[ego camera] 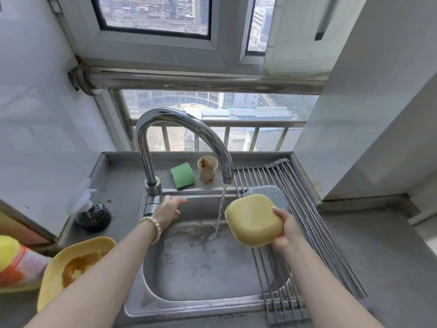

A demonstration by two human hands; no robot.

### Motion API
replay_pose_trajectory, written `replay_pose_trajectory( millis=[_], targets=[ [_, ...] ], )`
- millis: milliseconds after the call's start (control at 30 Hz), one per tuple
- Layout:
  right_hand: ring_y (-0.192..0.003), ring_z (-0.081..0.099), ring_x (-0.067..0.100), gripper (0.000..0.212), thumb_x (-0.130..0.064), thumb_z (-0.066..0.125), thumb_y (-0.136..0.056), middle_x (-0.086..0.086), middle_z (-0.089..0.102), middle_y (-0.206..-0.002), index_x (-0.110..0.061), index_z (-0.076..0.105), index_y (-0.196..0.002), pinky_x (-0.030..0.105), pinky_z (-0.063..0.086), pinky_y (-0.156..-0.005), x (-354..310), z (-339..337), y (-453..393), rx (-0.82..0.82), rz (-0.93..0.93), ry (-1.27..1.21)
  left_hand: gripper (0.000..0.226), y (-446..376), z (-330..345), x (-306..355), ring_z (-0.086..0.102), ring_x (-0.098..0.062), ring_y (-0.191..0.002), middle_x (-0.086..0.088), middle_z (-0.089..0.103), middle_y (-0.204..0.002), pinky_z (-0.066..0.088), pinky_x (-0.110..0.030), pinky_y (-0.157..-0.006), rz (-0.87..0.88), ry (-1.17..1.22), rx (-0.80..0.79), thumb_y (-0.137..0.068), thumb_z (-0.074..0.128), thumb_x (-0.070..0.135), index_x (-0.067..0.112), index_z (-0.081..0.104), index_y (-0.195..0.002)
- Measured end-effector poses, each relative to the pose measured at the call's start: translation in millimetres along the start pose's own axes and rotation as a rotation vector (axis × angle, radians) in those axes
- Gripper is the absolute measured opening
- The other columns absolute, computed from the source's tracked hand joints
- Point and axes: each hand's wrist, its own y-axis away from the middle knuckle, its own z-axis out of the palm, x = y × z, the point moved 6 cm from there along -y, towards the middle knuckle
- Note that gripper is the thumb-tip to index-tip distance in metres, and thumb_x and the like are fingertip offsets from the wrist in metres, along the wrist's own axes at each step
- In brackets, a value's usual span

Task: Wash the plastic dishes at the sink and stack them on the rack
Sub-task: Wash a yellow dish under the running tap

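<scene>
My right hand (287,227) grips a yellow square plastic dish (253,220) by its right edge, its underside facing me, just right of the running water stream (221,209). A blue-grey plastic dish (275,194) lies upside down on the roll-up metal rack (295,209) behind it. My left hand (169,209) reaches beside the faucet handle (151,204), fingers extended; contact with it is unclear. A dirty yellow plate (71,263) with brown residue sits on the counter at the left, partly behind my left forearm.
The steel sink (201,268) lies below the curved faucet (179,129). A green sponge (182,175) and a stained cup (207,168) stand on the back ledge. A dark soap dispenser (93,215) and a colourful bag (16,266) are at the left.
</scene>
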Motion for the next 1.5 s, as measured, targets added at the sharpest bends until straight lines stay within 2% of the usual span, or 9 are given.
replay_pose_trajectory(
  millis=[200, 300, 467, 700, 867, 1100, 1233, 1367, 1500],
  targets=[
    [-0.082, 0.059, 0.029, 0.015, -0.017, 0.054, -0.091, 0.012, 0.061, -0.097, -0.011, 0.057, -0.104, 0.040, 0.049, -0.068, -39.3, -23.5, -27.4, 0.137, -0.132, -0.156, 0.018, 5.4, 36.6, -12.0, 0.055, -0.021, -0.064, -0.007, 0.059, -0.073, 0.051, -0.031, -0.063, 0.003, -0.190, -0.084, -0.089, 0.061, 0.010, 0.012, 0.048, -0.076],
    [-0.092, 0.064, 0.029, 0.039, -0.022, 0.063, -0.090, 0.013, 0.064, -0.115, -0.011, 0.054, -0.127, 0.037, 0.051, -0.059, -55.9, -31.5, -47.3, 0.210, -0.195, -0.235, 0.018, 13.9, 55.5, -23.0, 0.056, -0.014, -0.058, -0.002, 0.061, -0.073, 0.033, -0.015, -0.039, -0.047, -0.299, -0.222, -0.092, 0.058, 0.015, 0.014, 0.049, -0.077],
    [-0.100, 0.064, 0.028, 0.043, -0.030, 0.070, -0.085, 0.011, 0.064, -0.120, -0.010, 0.059, -0.122, 0.035, 0.052, -0.060, -60.2, -37.7, -68.8, 0.283, -0.247, -0.202, 0.018, 14.3, 44.5, -37.5, 0.058, -0.015, -0.059, -0.002, 0.062, -0.074, 0.030, -0.018, -0.044, -0.084, -0.309, -0.211, -0.094, 0.057, 0.017, 0.015, 0.050, -0.077],
    [-0.114, 0.054, 0.038, 0.060, -0.038, 0.068, -0.086, 0.016, 0.055, -0.125, 0.005, 0.052, -0.125, 0.044, 0.045, -0.091, -60.3, -40.9, -56.1, 0.657, -0.248, 0.498, 0.017, 13.7, 27.2, -34.8, 0.058, -0.013, -0.059, -0.001, 0.063, -0.075, 0.033, -0.017, -0.045, -0.061, -0.324, -0.144, -0.094, 0.057, 0.017, 0.015, 0.052, -0.078],
    [-0.125, 0.037, 0.037, 0.046, -0.026, 0.059, -0.091, 0.019, 0.037, -0.138, -0.009, 0.050, -0.133, 0.048, 0.033, -0.104, -71.5, -38.4, -49.2, 0.788, -0.349, 0.957, 0.016, 14.9, 31.7, -28.9, 0.060, -0.013, -0.061, -0.001, 0.064, -0.075, 0.036, -0.018, -0.047, -0.038, -0.319, -0.156, -0.093, 0.058, 0.018, 0.016, 0.054, -0.078],
    [-0.126, 0.035, 0.031, 0.045, -0.019, 0.059, -0.087, 0.015, 0.039, -0.135, -0.014, 0.052, -0.131, 0.048, 0.023, -0.109, -41.2, 11.8, -31.2, 0.516, -0.714, 1.354, 0.014, 18.2, 24.2, -24.0, 0.060, -0.011, -0.060, -0.001, 0.064, -0.075, 0.039, -0.019, -0.049, -0.015, -0.322, -0.162, -0.093, 0.057, 0.017, 0.017, 0.055, -0.079],
    [-0.104, 0.046, 0.027, 0.022, -0.020, 0.059, -0.086, 0.009, 0.049, -0.109, -0.011, 0.055, -0.105, 0.037, 0.032, -0.089, 4.1, 51.5, -0.4, 0.295, -0.816, 1.401, 0.015, 27.7, 3.0, -25.5, 0.054, -0.012, -0.056, -0.007, 0.059, -0.072, 0.043, -0.016, -0.044, -0.003, -0.259, -0.129, -0.092, 0.056, 0.003, 0.009, 0.057, -0.078],
    [-0.095, 0.059, 0.027, 0.010, -0.028, 0.058, -0.088, 0.005, 0.065, -0.093, -0.020, 0.054, -0.085, 0.033, 0.038, -0.079, 88.4, 112.7, 20.2, -0.097, -0.630, 1.518, 0.021, 41.0, -31.8, -37.9, 0.057, -0.014, -0.060, -0.009, 0.062, -0.074, 0.043, -0.014, -0.042, 0.015, -0.261, -0.084, -0.088, 0.056, -0.003, 0.012, 0.060, -0.073],
    [-0.084, 0.064, 0.026, 0.038, -0.046, 0.052, -0.091, 0.009, 0.070, -0.084, -0.018, 0.054, -0.065, 0.030, 0.044, -0.066, 163.2, 175.5, 46.2, -0.438, -0.473, 1.576, 0.017, 61.9, -74.4, -42.4, 0.061, -0.013, -0.064, -0.006, 0.065, -0.073, 0.045, -0.011, -0.049, 0.088, -0.177, -0.003, -0.086, 0.058, -0.007, 0.007, 0.064, -0.080]
  ],
)
